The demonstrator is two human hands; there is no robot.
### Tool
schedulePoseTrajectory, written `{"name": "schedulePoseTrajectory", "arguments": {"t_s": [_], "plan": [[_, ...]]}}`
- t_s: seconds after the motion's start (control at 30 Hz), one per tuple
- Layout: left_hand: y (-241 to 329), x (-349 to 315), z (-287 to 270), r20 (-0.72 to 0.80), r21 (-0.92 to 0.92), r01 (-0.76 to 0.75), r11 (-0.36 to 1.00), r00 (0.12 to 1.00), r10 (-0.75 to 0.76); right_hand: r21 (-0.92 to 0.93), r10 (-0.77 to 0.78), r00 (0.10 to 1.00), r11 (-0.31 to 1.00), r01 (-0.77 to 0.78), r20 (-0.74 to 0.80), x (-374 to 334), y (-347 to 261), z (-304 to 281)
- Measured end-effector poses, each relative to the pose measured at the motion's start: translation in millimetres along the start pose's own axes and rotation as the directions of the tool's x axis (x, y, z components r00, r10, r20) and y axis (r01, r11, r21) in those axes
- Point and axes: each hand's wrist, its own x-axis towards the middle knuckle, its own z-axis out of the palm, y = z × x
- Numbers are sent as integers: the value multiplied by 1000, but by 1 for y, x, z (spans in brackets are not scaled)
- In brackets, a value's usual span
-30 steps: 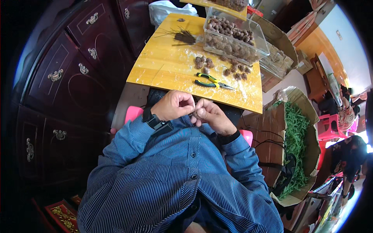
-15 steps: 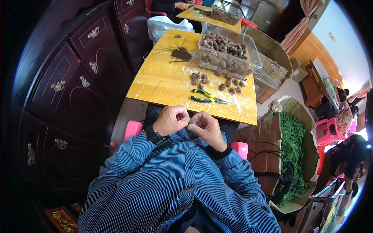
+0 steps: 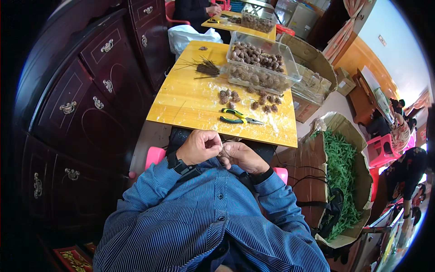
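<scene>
Just beyond my shirt front, below the table's near edge, both hands meet. My left hand [image 3: 199,147] is closed in a pinch, its fingertips against the right hand; whatever it pinches is too small to make out. My right hand [image 3: 244,156] is closed around a small brown pine cone [image 3: 224,157], mostly covered by the fingers. On the yellow table [image 3: 181,106] ahead lie needle-nose pliers [image 3: 241,117] with green-and-black handles. Behind them are loose pine cones [image 3: 267,100] in small groups. A bundle of thin dark wires or stems [image 3: 208,68] rests farther left.
A clear plastic bin [image 3: 263,75] full of pine cones stands at the table's far right. Right of me is an open carton [image 3: 326,181] with green artificial foliage [image 3: 340,177]. Dark cabinets [image 3: 86,104] line the left. Another person's hands [image 3: 214,9] are at a farther table.
My left hand has tilted slightly and its fingertips now touch the right hand's. The right hand has turned flatter, showing more of the pine cone. The view has shifted a little.
</scene>
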Motion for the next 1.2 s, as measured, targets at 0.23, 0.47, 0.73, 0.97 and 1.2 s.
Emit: {"name": "schedulePoseTrajectory", "arguments": {"t_s": [0.23,0.47,0.73,0.97,1.2], "plan": [[-12,-1,-2,-71,-48,115,992,990,-118,-324,-259,940,929,179,-221,4,-3,28],[-11,0,-4,-48,0,92,996,995,-92,-500,-272,949,851,160,-159,3,1,13],[-14,-1,-6,-6,-99,86,991,996,-87,-286,-103,992,955,78,-73,0,-3,12],[-22,5,-14,6,-257,113,960,993,-115,-284,-131,983,955,92,-125,-1,-20,16],[-39,-10,-81,-312,220,219,951,939,-144,-858,-644,628,508,-74,-436,-7,-90,-70]]}}
